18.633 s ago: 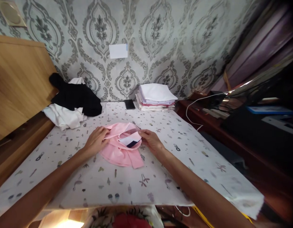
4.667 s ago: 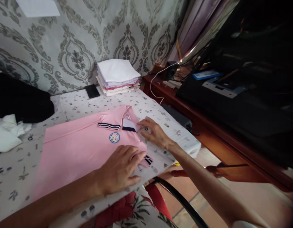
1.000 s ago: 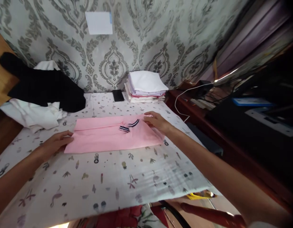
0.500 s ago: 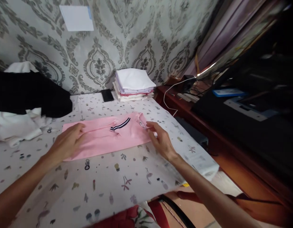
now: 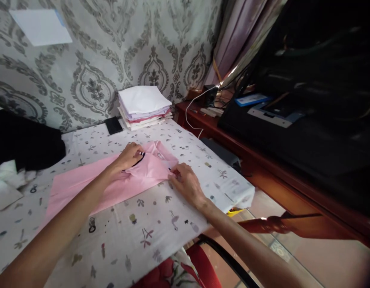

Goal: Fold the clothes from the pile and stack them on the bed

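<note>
A pink shirt [image 5: 83,182] lies folded into a long strip on the patterned sheet, its collar end toward the right. My left hand [image 5: 129,156] is closed on the dark-and-white striped trim in the middle of the shirt, fingers bent over it. At the collar end, my right hand [image 5: 186,182] pinches the near corner of the pink cloth between thumb and fingers. Part of the striped trim is hidden under my left hand, and my left forearm covers some of the shirt's lower half.
Behind the shirt stands a stack of folded clothes [image 5: 144,102] by the wall, with a black phone [image 5: 113,125] beside it. Black cloth [image 5: 25,138] and white cloth [image 5: 6,184] lie heaped at left. A wooden cabinet [image 5: 263,172] with a white cable [image 5: 188,114] runs along the right.
My left hand has moved right from the shirt's left end to the striped trim. My right hand has closed on the near corner at the collar end. The view has turned rightward.
</note>
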The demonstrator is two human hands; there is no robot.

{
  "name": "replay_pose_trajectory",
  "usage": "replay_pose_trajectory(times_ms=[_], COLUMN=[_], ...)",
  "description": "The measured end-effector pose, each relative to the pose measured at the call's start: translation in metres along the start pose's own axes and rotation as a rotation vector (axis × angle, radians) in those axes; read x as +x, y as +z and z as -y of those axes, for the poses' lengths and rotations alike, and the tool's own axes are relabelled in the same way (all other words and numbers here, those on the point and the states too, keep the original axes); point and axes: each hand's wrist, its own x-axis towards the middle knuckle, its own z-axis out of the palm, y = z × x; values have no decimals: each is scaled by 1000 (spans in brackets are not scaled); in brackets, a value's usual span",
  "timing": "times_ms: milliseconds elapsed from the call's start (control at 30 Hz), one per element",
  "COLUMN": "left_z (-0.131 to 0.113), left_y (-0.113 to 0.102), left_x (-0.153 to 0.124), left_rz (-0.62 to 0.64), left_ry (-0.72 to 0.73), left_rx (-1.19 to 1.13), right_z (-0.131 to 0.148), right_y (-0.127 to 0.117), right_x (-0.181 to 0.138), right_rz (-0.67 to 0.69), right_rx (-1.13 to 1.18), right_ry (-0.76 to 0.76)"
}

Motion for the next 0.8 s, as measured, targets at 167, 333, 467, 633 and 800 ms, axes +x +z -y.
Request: replay_pose_trajectory(times_ms=[167, 333, 467, 633, 800], left_z=[-14, -13, -14, -19, -9], left_y=[-29, -26, -15, -19, -13], left_x=[-29, -35, -35, -37, -37], left_rz=[23, -29, -56, -13, -88], left_ry=[-106, -271, -343, -307, -235], left_rx=[-464, -568, -461, -469, -309], right_z=[3, 5, 5, 4, 4], right_y=[-3, -4, -6, -7, -5], right_x=[-3, -2, 0, 2, 4], right_rz=[33, 50, 55, 69, 71], right_rx=[107, 89, 103, 86, 13], right_ry=[18, 41, 33, 46, 60])
